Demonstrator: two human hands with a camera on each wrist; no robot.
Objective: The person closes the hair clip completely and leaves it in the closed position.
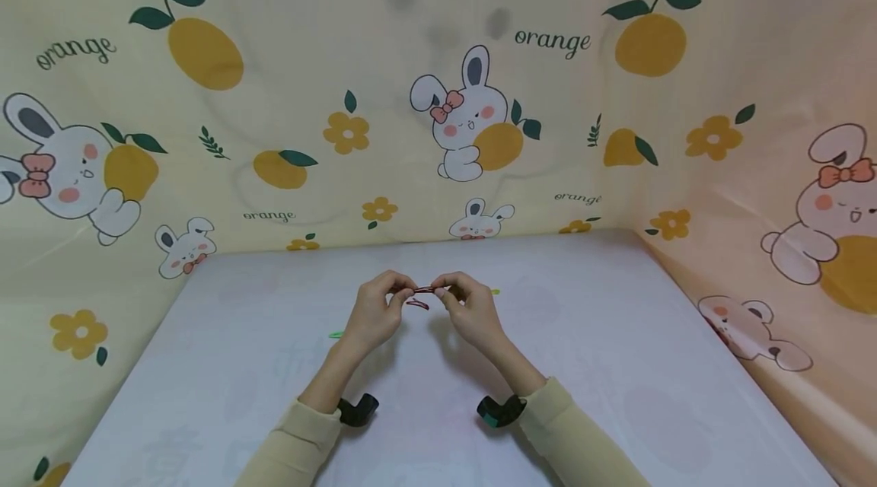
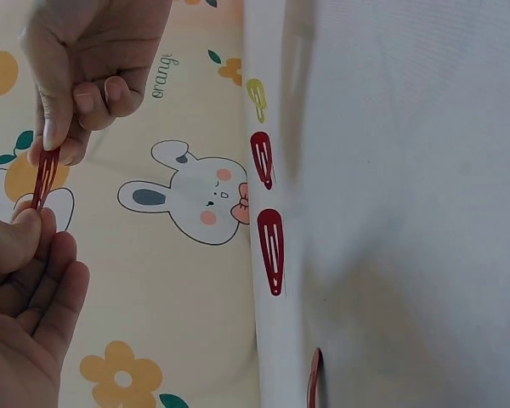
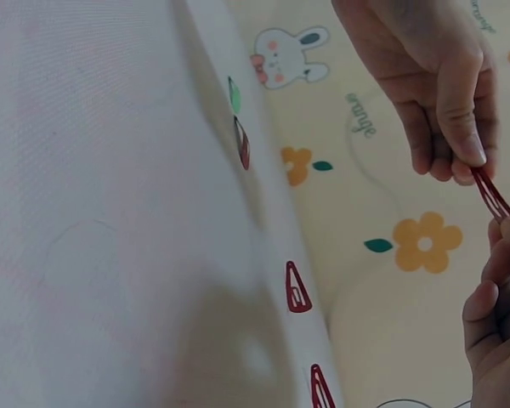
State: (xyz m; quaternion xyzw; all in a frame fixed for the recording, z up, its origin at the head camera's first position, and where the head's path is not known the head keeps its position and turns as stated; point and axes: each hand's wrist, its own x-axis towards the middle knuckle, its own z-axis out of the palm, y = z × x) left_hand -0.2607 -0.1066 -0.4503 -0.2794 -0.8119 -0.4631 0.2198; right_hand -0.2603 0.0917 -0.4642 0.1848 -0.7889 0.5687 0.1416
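A red snap hair clip (image 1: pixel 425 290) is held up over the table between both hands. My left hand (image 1: pixel 377 310) pinches one end between thumb and fingers, and my right hand (image 1: pixel 471 312) pinches the other. The left wrist view shows the slotted body of this clip (image 2: pixel 45 177) spanning the two thumbs, its ends covered by fingertips. Just below the hands, another red clip (image 1: pixel 418 305) lies on the table. In that wrist view, a large red clip (image 2: pixel 271 252) and a smaller red clip (image 2: pixel 262 160) lie in a row.
A yellow clip (image 1: pixel 496 291) shows beyond the right hand. To the left, a green clip (image 1: pixel 336 335) is partly covered by the left hand. White cloth covers the table (image 1: pixel 603 396), and a printed curtain (image 1: pixel 384 53) stands behind it and along both sides.
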